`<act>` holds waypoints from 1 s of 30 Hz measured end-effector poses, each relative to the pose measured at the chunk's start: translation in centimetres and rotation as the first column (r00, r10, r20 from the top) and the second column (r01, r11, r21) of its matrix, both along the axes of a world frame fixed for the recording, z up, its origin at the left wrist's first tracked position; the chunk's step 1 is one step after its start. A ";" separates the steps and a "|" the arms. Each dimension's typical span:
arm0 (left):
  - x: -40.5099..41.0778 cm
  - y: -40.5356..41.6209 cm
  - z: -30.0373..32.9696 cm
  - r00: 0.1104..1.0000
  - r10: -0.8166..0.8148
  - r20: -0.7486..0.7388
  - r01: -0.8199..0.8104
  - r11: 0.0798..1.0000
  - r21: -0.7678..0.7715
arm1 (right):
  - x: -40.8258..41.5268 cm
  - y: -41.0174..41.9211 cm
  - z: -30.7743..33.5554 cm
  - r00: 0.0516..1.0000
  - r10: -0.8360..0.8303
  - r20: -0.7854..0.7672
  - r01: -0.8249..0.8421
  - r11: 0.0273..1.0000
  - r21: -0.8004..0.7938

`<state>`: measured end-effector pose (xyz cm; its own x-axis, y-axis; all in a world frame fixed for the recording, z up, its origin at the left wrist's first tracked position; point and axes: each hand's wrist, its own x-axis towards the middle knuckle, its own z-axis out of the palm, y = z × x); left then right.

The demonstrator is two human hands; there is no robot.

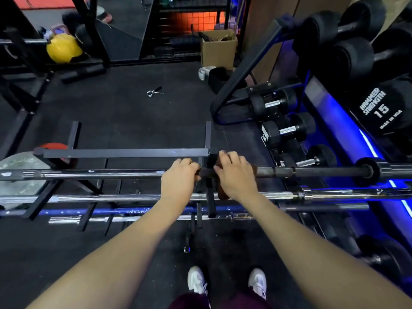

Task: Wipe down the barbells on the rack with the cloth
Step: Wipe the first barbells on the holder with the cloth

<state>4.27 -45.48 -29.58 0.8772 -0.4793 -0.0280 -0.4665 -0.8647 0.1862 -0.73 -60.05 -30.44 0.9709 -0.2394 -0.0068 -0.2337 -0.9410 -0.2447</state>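
Dim room overall. Blue strip lighting [370, 148] glows along the right, glaring off the chrome barbell [334, 195]. An orange glow shows behind the wire grid [194, 21]. Wide-angle distortion bends the edges; far corners look soft.

- Large black dumbbell [381, 110] on the rack at right: white print on the end face reads "HAMMER STRENGTH", below it "15", then "MADE IN USA".
- Smaller hex dumbbell [287, 130] on the lower tier: white lettering on its end face with what looks like "20"; the brand line is too small to read.
- Blue barbell [107, 211], low in the floor rack: white lettering seen upside down, not legible.
- Grey bumper plate [20, 175] at left: faint raised lettering, unreadable.
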 end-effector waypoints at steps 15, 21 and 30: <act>-0.7 0.0 0.2 0.999 -0.043 0.016 0.040 0.992 0.120 | -0.4 -0.7 -0.1 1.000 -0.001 0.020 0.002 0.999 -0.044; -0.7 0.0 0.5 0.997 -0.074 0.023 0.070 0.987 0.147 | -2.3 -7.6 -0.1 0.967 -0.248 -0.056 0.241 0.964 -0.112; -0.8 -0.5 0.4 0.993 -0.083 0.083 0.058 0.962 0.268 | -3.9 -6.2 -0.7 0.992 -0.041 0.120 0.044 0.999 -0.019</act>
